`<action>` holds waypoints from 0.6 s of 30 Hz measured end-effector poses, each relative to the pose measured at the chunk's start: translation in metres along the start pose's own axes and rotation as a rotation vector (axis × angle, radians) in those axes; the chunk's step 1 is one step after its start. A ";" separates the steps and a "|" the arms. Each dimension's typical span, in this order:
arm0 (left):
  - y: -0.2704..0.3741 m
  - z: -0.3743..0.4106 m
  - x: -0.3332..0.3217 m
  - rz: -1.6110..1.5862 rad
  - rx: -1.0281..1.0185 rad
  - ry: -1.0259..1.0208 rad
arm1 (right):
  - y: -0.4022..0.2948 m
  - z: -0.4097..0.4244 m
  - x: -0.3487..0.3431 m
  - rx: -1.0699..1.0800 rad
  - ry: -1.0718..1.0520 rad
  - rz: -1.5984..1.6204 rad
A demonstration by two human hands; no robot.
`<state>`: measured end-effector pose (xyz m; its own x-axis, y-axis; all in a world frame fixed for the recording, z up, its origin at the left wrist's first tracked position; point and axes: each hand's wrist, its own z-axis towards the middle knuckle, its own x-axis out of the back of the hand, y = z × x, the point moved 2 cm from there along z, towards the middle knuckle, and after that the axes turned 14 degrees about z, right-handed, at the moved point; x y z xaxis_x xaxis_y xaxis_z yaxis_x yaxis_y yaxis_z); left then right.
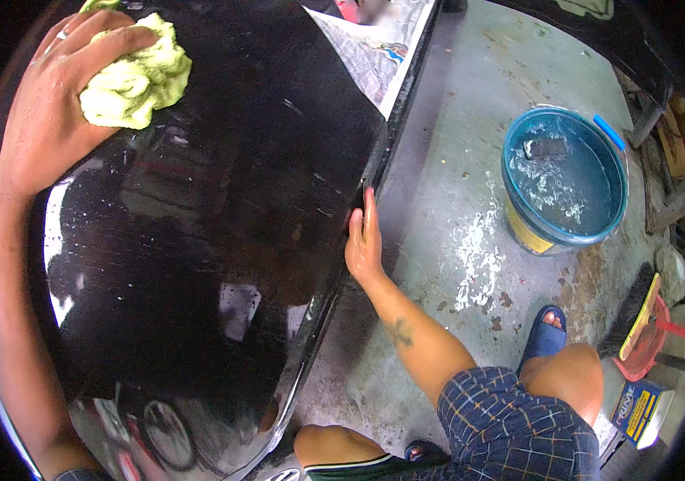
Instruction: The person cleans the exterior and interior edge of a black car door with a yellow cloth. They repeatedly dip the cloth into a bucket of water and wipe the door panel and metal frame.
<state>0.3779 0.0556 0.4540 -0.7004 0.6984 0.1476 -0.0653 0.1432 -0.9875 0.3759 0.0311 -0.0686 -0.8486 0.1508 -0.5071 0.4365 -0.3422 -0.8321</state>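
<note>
My left hand (pixel 57 99), a ring on one finger, grips a crumpled yellow-green cloth (pixel 138 78) on a glossy black car panel (pixel 210 180). The cloth looks like microfiber. Another bit of yellow-green cloth shows beyond the fingers. Small white specks and streaks mark the shiny panel, which mirrors its surroundings. My right hand (pixel 366 243) rests along the panel's right edge, thumb and fingers apart, with nothing visible in it. Part of that hand's contact with the edge is hidden. Newspaper (pixel 366 60) covers a corner beside the panel at the top.
On the stained concrete floor (pixel 439 258), a blue-rimmed bucket (pixel 520 210) holds cloudy water (pixel 583 180) and a dark block (pixel 547 148). White suds (pixel 478 258) spot the floor. A broom (pixel 631 306), a red dustpan (pixel 643 349) and a printed can (pixel 640 412) stand at right.
</note>
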 end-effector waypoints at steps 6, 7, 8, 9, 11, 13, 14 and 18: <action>-0.001 0.008 0.002 0.004 -0.013 0.029 | 0.007 0.097 0.027 -0.127 -0.005 0.201; -0.001 0.008 0.001 -0.011 -0.012 0.026 | 0.005 0.112 0.032 -0.148 -0.030 0.231; -0.001 0.007 0.001 -0.021 -0.006 0.021 | 0.005 0.113 0.032 -0.142 -0.034 0.223; -0.001 0.007 0.000 -0.025 0.001 0.017 | 0.006 0.100 0.028 -0.123 -0.028 0.193; 0.002 0.009 0.000 -0.020 0.003 0.008 | 0.008 0.059 0.022 -0.077 -0.023 0.106; 0.000 0.010 0.004 0.002 -0.008 -0.008 | 0.006 0.034 0.017 -0.056 -0.041 0.070; 0.000 0.011 0.005 0.007 -0.010 -0.013 | 0.008 0.039 0.016 -0.064 -0.030 0.071; -0.002 0.011 0.001 -0.043 0.006 -0.019 | 0.019 0.121 0.030 -0.113 0.017 0.113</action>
<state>0.3699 0.0486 0.4551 -0.7098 0.6785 0.1891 -0.1000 0.1687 -0.9806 0.3229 -0.0827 -0.0722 -0.7874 0.1335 -0.6018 0.5605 -0.2510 -0.7892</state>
